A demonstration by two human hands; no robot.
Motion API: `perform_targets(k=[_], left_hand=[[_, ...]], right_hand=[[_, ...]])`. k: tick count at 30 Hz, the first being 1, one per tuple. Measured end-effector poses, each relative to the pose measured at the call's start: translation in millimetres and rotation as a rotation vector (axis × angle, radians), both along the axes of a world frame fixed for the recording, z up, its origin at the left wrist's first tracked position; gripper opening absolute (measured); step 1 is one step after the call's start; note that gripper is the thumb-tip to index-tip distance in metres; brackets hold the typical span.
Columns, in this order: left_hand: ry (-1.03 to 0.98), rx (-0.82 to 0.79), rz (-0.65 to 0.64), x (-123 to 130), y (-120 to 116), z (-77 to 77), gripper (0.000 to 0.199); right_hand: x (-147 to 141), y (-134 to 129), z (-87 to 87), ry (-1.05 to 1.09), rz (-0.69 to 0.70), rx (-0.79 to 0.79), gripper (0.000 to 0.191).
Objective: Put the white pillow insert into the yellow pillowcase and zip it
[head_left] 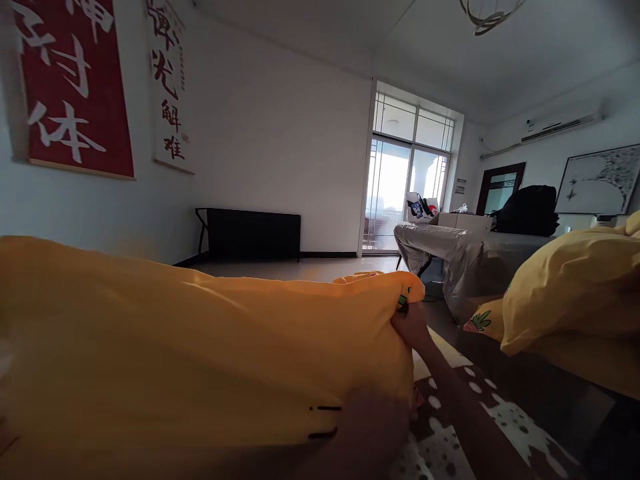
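Note:
A large yellow pillow (200, 347) fills the lower left of the view, held up in front of me. My right hand (407, 325) reaches out from the lower right and pinches the pillow's far right corner, where a bit of green print shows. My left hand (363, 430) is a dark blur at the bottom, against the pillow's near lower edge beside two short black marks. Its grip is too blurred to make out. Under my right forearm lies a brown-and-white spotted sheet (500, 420).
A second yellow pillow (570, 300) with a pineapple print lies to the right. Behind it stands a table under a silvery cover (465, 257), bearing a cardboard box and a black bag (527, 210). A black bench (250, 233) lines the far wall beside the glass balcony door (405, 190).

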State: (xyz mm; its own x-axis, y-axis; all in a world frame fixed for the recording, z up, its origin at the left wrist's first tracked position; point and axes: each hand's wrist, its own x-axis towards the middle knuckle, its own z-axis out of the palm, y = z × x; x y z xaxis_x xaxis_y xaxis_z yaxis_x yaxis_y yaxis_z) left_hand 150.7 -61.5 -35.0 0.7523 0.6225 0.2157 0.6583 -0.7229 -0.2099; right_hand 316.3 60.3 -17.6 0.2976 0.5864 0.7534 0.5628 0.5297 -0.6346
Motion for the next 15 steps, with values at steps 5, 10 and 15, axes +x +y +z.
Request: perform_targets(k=[5,10,15], left_hand=[[0.035,0.177,-0.185,-5,-23,-15.5,0.012],[-0.039,0.448,-0.199,-24,-17,-34.9,0.011],[0.079,0.395,-0.167,-40,-22,-27.4,0.011]], right_hand=[[-9,6,7.5,0.064,-0.183,0.004,0.032],[2,-4,12.9,0.122,-0.36,0.084,0.033],[3,-11,5.7,0.425,-0.304,0.265,0.03]])
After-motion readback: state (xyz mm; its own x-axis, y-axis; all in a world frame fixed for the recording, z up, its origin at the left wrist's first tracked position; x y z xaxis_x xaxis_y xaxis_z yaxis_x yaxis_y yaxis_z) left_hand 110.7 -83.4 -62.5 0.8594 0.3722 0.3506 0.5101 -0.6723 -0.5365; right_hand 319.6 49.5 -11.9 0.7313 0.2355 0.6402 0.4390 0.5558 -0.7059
